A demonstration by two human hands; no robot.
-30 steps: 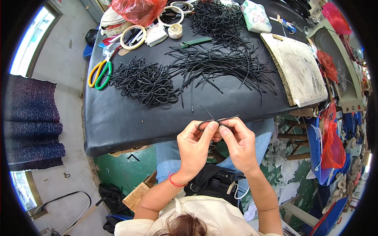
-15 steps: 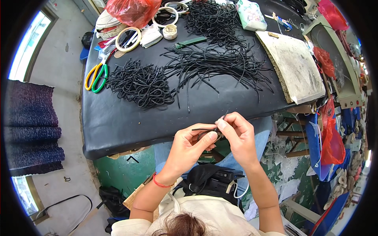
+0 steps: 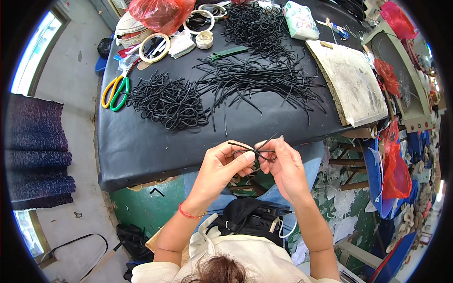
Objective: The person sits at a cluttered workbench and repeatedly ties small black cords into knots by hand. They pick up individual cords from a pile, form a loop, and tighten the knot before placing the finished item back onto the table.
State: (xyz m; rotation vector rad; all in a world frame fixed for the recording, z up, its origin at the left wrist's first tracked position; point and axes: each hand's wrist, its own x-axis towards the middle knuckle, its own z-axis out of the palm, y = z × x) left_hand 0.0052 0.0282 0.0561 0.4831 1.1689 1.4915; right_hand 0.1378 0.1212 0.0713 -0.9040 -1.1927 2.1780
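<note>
A thin black cord bow [image 3: 267,152], with two loops and two loose ends, is held over my lap just off the table's near edge. My left hand [image 3: 225,166] pinches it at the knot between thumb and forefinger. Beside its right loop, my right hand [image 3: 286,166] has its thumb lifted away from the fingers, and its fingertips lie behind the loop. On the table ahead lie a heap of looped black cords [image 3: 167,101] and a bundle of loose straight cords [image 3: 269,82].
Scissors [image 3: 115,92] with yellow and green handles lie at the table's left. Farther back are tape rings [image 3: 154,47], a red plastic bag [image 3: 163,14], a green strip [image 3: 229,52] and another cord heap [image 3: 255,28]. A worn pale board [image 3: 351,82] covers the right side.
My right thumb has lifted off the cord and the right hand has spread. The bow's loops and ends now show between my hands. My left hand keeps its pinch.
</note>
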